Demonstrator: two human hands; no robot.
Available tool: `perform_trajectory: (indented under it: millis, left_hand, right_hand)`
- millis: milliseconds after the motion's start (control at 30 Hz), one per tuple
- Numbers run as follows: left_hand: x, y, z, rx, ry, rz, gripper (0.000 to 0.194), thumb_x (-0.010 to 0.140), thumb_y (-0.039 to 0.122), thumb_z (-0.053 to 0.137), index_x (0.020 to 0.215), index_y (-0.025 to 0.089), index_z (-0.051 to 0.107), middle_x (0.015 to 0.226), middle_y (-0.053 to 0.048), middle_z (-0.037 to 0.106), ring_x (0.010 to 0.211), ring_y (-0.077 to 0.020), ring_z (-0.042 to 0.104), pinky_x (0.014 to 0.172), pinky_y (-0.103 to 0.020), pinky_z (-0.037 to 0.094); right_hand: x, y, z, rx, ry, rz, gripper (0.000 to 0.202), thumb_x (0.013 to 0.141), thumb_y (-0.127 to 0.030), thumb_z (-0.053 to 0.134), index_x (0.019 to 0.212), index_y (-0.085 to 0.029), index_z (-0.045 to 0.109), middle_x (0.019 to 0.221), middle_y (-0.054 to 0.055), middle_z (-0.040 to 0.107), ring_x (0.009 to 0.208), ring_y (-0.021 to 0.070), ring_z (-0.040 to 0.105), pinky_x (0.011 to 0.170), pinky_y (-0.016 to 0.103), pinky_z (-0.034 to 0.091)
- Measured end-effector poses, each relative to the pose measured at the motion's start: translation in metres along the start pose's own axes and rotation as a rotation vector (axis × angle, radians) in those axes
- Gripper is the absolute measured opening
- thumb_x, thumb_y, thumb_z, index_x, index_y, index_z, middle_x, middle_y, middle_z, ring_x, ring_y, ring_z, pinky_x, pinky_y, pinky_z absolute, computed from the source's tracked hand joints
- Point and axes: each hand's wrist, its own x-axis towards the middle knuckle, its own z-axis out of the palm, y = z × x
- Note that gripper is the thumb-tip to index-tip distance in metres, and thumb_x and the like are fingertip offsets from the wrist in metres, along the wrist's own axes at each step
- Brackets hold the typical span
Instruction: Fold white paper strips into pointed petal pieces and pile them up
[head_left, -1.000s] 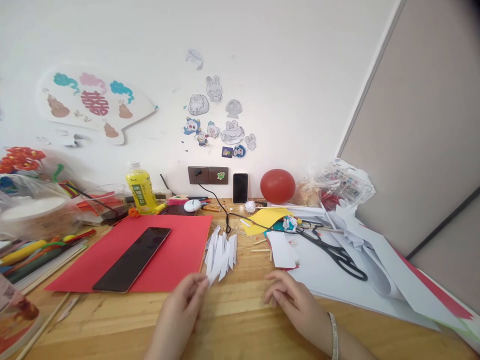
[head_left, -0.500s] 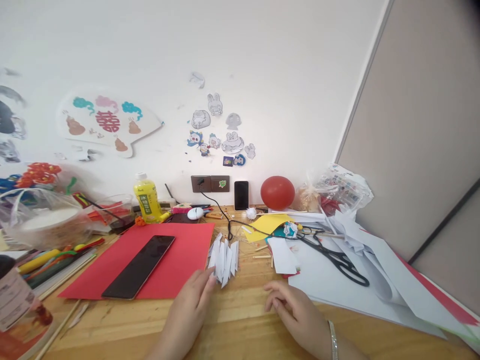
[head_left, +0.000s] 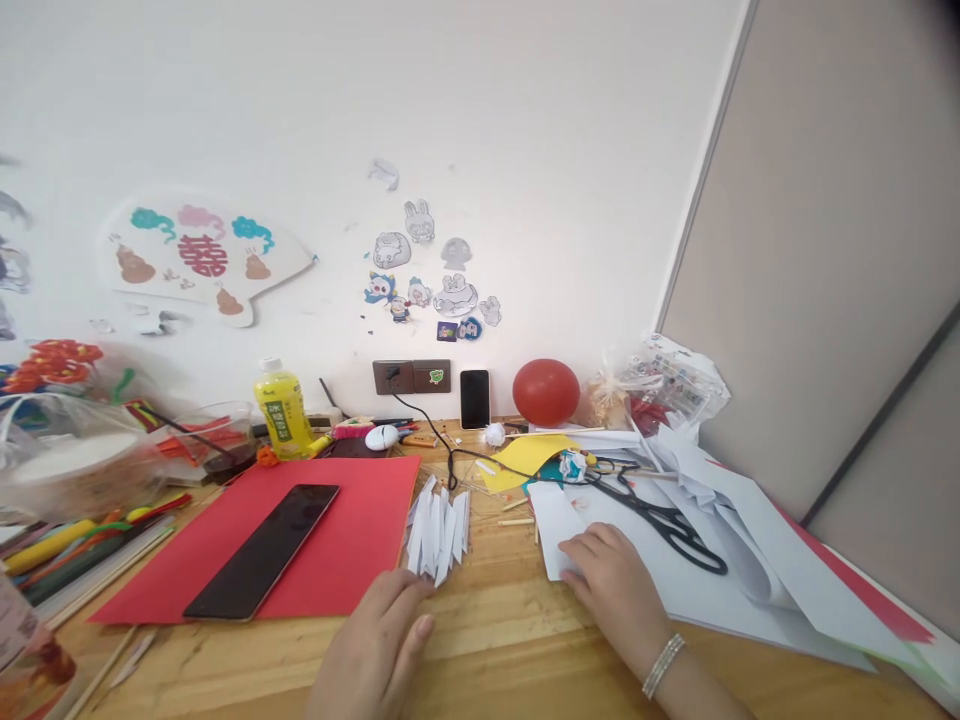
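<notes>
My left hand [head_left: 379, 640] rests low on the wooden table with its fingers stretched out and thumb apart, holding nothing. Its fingertips are at the near end of a small pile of narrow white paper strips [head_left: 436, 530]. My right hand [head_left: 619, 590], with a sparkling bracelet at the wrist, has its fingers and thumb closed on the right edge of a white piece of paper [head_left: 553, 525]. Black-handled scissors [head_left: 667, 525] lie on larger white sheets [head_left: 720, 615] to the right of that hand.
A dark phone [head_left: 262, 550] lies on red paper [head_left: 352, 540] at left. Toward the wall stand a yellow drink bottle [head_left: 281, 410], an upright phone [head_left: 475, 400] and a red balloon [head_left: 546, 392]. A black cable [head_left: 452, 465] crosses toward yellow paper [head_left: 525, 460]. Craft sticks [head_left: 97, 580] lie far left.
My right hand has moved forward and taken hold of the white paper's edge. My left hand has drawn back slightly, its thumb now spread from the fingers. The view has shifted a little.
</notes>
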Motion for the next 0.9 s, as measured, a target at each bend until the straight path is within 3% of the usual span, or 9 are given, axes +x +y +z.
perform_trajectory:
  millis: [167,300,733,900]
  left_hand:
    - [-0.003,-0.005,0.002,0.006,0.004,0.034,0.034,0.096,0.04,0.035,0.099,0.025,0.065,0.099,-0.008,0.064,0.089,-0.0231,0.063,0.075,-0.031,0.053]
    - [-0.001,-0.001,0.0,0.006,0.017,0.062,0.032,0.096,0.038,0.035,0.095,0.025,0.065,0.094,-0.006,0.064,0.086,-0.0221,0.064,0.073,-0.03,0.053]
    - [-0.001,0.003,-0.001,0.049,0.035,0.14,0.033,0.098,0.036,0.033,0.09,0.024,0.063,0.091,-0.006,0.063,0.082,-0.0205,0.064,0.07,-0.029,0.054]
    - [-0.002,0.001,0.0,0.082,0.1,0.251,0.027,0.098,0.035,0.037,0.097,0.024,0.061,0.093,-0.005,0.064,0.084,-0.0193,0.064,0.07,-0.026,0.054]
  right_hand:
    - [0.0,-0.001,0.002,0.029,-0.038,-0.002,0.018,0.078,-0.002,0.059,0.074,-0.018,0.064,0.091,0.008,0.068,0.085,0.0269,0.056,0.075,0.041,0.045]
    - [-0.001,0.002,0.004,0.103,-0.003,0.036,0.026,0.085,-0.003,0.048,0.071,-0.018,0.064,0.087,0.008,0.068,0.083,0.0244,0.056,0.071,0.037,0.046]
    - [-0.002,0.007,0.008,0.142,0.099,0.093,0.033,0.094,-0.02,0.044,0.066,-0.019,0.06,0.072,0.004,0.059,0.071,0.0209,0.054,0.062,0.031,0.041]
    - [-0.005,0.003,-0.002,0.061,0.348,0.009,0.032,0.098,-0.024,0.038,0.083,-0.017,0.064,0.065,0.003,0.05,0.063,0.0193,0.048,0.057,0.03,0.036]
